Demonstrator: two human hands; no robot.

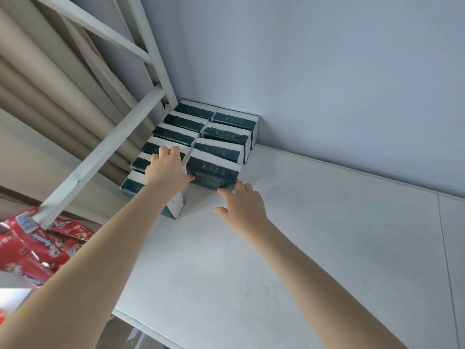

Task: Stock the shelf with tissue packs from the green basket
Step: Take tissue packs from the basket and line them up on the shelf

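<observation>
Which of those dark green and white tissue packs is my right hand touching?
The frontmost dark green and white tissue pack on the right; the right hand touches its near corner only.

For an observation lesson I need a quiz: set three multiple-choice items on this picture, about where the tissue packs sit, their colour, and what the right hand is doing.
1. Where on the shelf do the tissue packs stand?
A. Far left corner, against the wall
B. Near right edge
C. Middle, clear of the wall

2. What colours are their wrappers?
A. Red and yellow
B. Dark green and white
C. Plain blue

3. What is the right hand doing?
A. Touching the nearest pack of the right row
B. Hanging off the shelf
C. Gripping a bottle

Answers: 1 A, the rows run back to the wall; 2 B, green bands on white; 3 A, it meets that pack's near end.
</observation>
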